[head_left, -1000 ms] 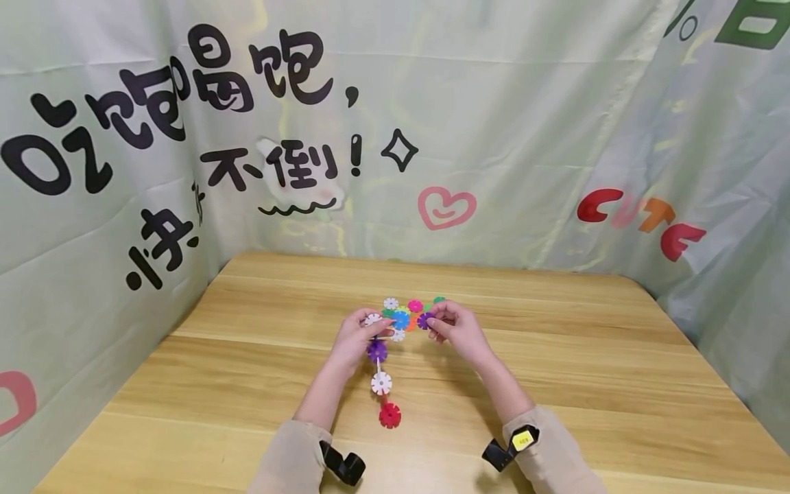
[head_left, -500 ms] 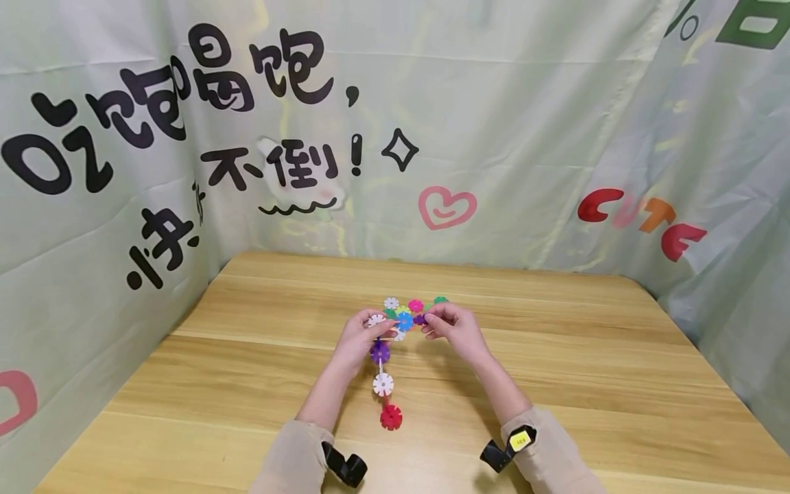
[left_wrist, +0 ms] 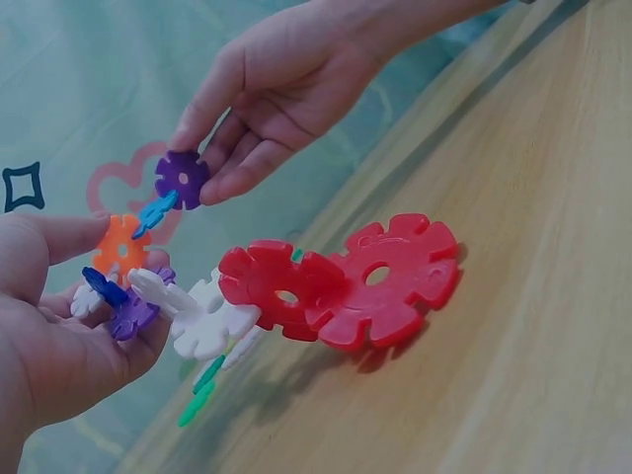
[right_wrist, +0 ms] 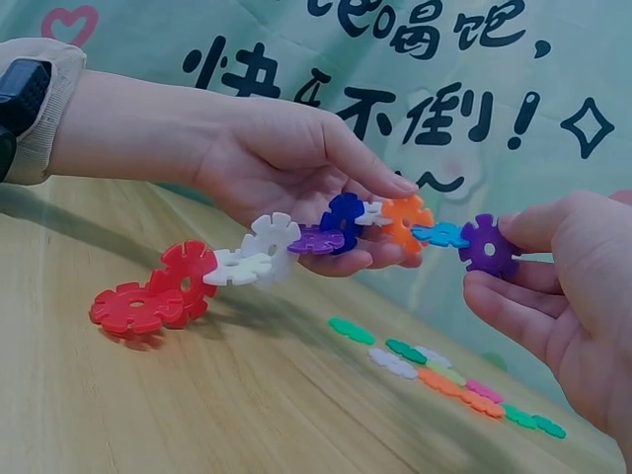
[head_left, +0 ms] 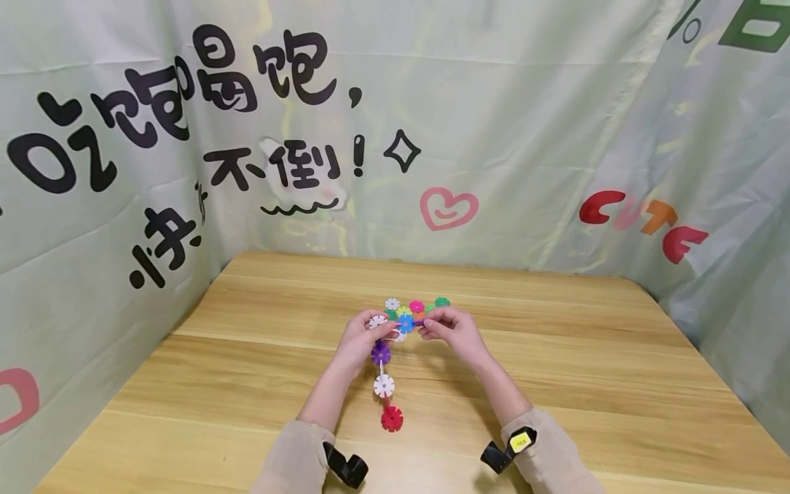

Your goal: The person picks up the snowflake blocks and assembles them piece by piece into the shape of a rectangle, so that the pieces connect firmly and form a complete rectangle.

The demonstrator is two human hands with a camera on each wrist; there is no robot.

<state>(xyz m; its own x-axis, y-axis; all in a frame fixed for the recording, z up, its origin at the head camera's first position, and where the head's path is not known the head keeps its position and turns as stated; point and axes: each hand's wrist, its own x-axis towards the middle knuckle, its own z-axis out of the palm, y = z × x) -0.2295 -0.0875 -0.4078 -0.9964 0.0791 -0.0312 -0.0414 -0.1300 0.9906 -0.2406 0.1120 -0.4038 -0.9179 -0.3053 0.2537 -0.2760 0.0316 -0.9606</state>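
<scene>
Snowflake chain [right_wrist: 286, 247] gripped by left hand [right_wrist: 286, 173]; right hand [right_wrist: 568, 286] pinches purple disc [right_wrist: 486, 245].

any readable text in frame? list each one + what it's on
"吃饱喝饱," on the backdrop, black, top line.
"不倒!" on the backdrop, second line, with a diamond sign after it.
"快" on the backdrop, lower left; the character beside it is creased, unreadable.
"CUTE" on the right curtain, red and orange.
Pink heart drawn on the backdrop, no words.
Yellow label on the right wrist camera: too small to read.
Green characters at top right: cut off, unreadable.
</scene>
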